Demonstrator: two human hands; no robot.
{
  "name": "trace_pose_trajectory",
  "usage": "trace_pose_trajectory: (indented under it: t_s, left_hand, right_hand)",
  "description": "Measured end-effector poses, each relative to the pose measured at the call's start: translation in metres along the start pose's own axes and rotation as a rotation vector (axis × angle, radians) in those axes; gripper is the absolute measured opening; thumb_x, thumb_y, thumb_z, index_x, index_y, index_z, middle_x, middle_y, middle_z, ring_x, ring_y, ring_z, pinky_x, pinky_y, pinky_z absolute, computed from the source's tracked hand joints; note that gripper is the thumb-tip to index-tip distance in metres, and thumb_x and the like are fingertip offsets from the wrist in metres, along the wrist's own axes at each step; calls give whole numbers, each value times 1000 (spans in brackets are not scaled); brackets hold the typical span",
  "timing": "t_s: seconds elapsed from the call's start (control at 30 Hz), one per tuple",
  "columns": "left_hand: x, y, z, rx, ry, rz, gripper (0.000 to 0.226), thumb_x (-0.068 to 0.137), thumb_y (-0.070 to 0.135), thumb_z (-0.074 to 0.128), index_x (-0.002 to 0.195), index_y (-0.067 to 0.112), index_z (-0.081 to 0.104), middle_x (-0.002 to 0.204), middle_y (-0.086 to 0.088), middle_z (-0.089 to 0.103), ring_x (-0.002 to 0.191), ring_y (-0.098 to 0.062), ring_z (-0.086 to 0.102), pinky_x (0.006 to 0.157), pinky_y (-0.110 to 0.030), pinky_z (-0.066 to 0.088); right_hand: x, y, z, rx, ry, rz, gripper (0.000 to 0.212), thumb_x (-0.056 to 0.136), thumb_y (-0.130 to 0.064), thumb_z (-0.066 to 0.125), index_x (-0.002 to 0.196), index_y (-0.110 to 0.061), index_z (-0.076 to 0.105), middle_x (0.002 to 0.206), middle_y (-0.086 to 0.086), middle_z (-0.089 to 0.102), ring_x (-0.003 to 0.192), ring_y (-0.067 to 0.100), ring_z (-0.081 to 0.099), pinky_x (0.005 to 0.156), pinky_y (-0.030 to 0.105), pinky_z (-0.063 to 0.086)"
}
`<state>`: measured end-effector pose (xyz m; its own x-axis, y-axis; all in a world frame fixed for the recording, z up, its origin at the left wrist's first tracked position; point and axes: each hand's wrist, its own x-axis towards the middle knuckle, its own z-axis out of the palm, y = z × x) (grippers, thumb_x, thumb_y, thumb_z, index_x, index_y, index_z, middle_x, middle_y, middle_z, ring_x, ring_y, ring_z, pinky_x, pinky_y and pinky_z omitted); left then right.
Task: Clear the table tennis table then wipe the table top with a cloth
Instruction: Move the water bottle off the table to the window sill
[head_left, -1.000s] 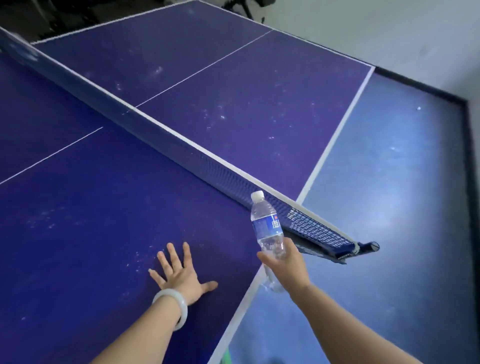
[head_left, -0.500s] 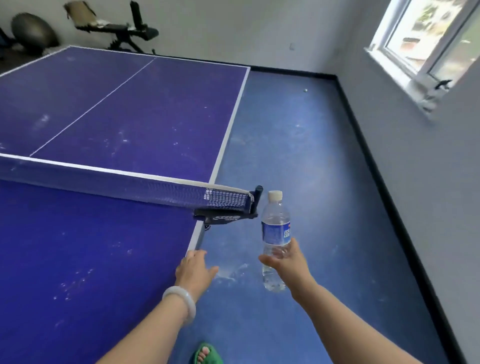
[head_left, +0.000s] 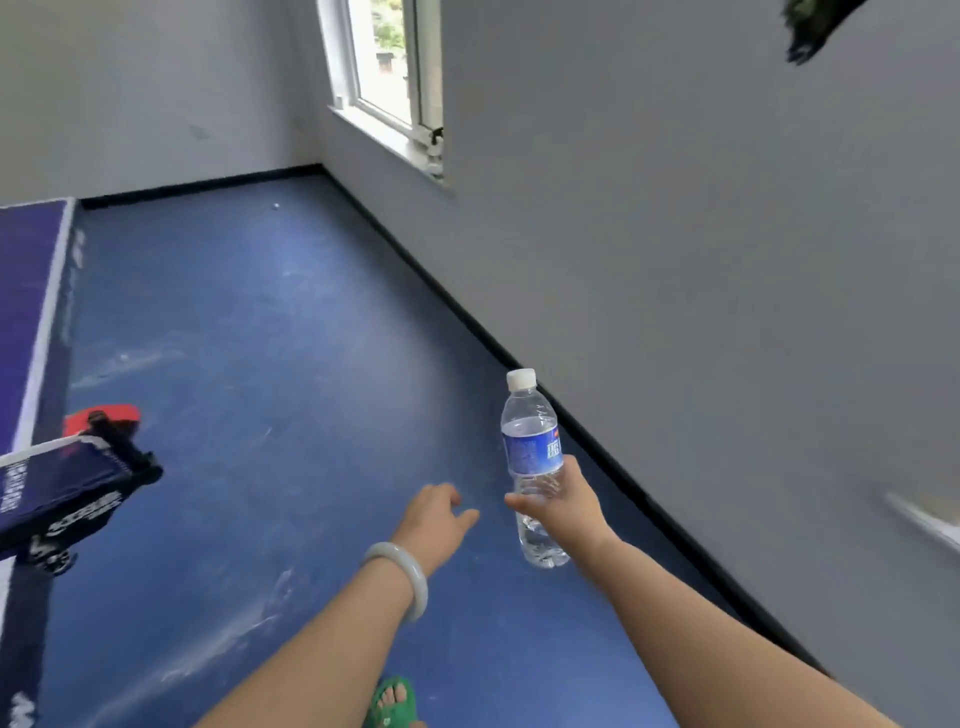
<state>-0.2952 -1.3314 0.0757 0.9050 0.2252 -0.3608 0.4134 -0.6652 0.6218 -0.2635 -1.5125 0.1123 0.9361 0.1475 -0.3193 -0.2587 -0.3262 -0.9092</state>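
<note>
- Right hand (head_left: 566, 506) grips an upright bottle (head_left: 532, 457) over the blue floor (head_left: 291, 338).
- Left hand (head_left: 434, 519) loose, holding nothing, bangle (head_left: 408, 571) on its wrist.
- Table (head_left: 31, 270) edge and net clamp (head_left: 98, 483) at left.

The table tennis table (head_left: 31, 291) lies along the left edge, its net clamp (head_left: 104, 483) jutting over the floor (head_left: 260, 338). To its right, above the floor, the left hand (head_left: 434, 514) hangs just left of the right hand (head_left: 566, 512), which holds a water bottle (head_left: 532, 457) upright near the right-hand wall (head_left: 727, 260). A window (head_left: 389, 67) sits farther ahead in that wall, and a small ball (head_left: 276, 206) lies on the floor by the far wall (head_left: 130, 93).
</note>
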Motion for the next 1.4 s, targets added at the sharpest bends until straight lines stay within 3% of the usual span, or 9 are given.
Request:
trace_pose_trajectory:
  t_s: [0.23,0.47,0.6,0.73,0.87,1.0,1.1,1.23,1.4]
  left_hand:
    - [22,151,108,174,-192,286,31,94,39,60,114,15,60,116,-1,55,102,-17,56,83,-27,44]
    - [53,277,217,264,-380,466,26,95,38,60,110,17,61,111,3,54,96,-13,55,75,-23,41]
    - [69,350,280,297,-489,559,18,95,36,60,99,19,61,110,2,58,98,-15,56,80,-25,44]
    - [68,420,343,353,-599,682,23,95,36,59,108,17,61,114,1,56,100,-14,54,82,-22,39]
    - [56,473,396,398,-680,754,27,96,36,58,114,16,60,115,1,54,105,-15,53,86,-23,40]
    - [49,513,444,415,-741,786,25,96,37,58,114,19,58,115,3,53,101,-12,52,78,-20,39]
    - [47,543,480,388,-744,772,10,94,35,60,96,26,56,107,6,56,90,-8,53,65,-17,38]
    - [41,586,524,360,-690,733,10,93,35,61,92,27,56,94,11,56,85,-5,54,71,-23,40]
    - [31,623,569,422,-642,644,21,93,37,60,108,23,59,108,5,57,93,-10,56,79,-25,44]
  right_hand:
    - [-23,59,-159,129,342,98,42,73,-26,81,103,-24,51,92,-7,66,83,7,64,69,23,48]
    - [-32,109,-304,218,612,194,41,73,-22,79,102,-21,50,92,-4,65,83,10,63,68,23,48]
    - [-40,136,-380,269,776,263,42,73,-19,78,104,-18,50,95,2,66,89,18,65,82,37,54]
    - [-55,163,-443,326,942,325,44,71,-14,80,104,-18,51,94,2,67,84,14,64,71,25,50]
    - [-69,187,-500,354,1064,370,44,71,-13,81,103,-20,51,92,-2,66,83,10,63,66,23,45]
    - [-72,208,-562,397,1133,383,46,71,-13,82,105,-20,52,96,-1,67,85,9,63,64,20,44]
    - [-69,229,-614,393,1140,382,43,73,-10,81,103,-17,50,92,-1,66,77,3,63,62,16,43]
    - [-60,257,-690,386,1109,376,42,73,-14,80,103,-20,50,94,-1,66,86,12,63,68,26,45]
    - [-42,290,-764,396,1037,377,46,74,-15,79,108,-22,50,99,-3,65,89,11,61,66,24,44]
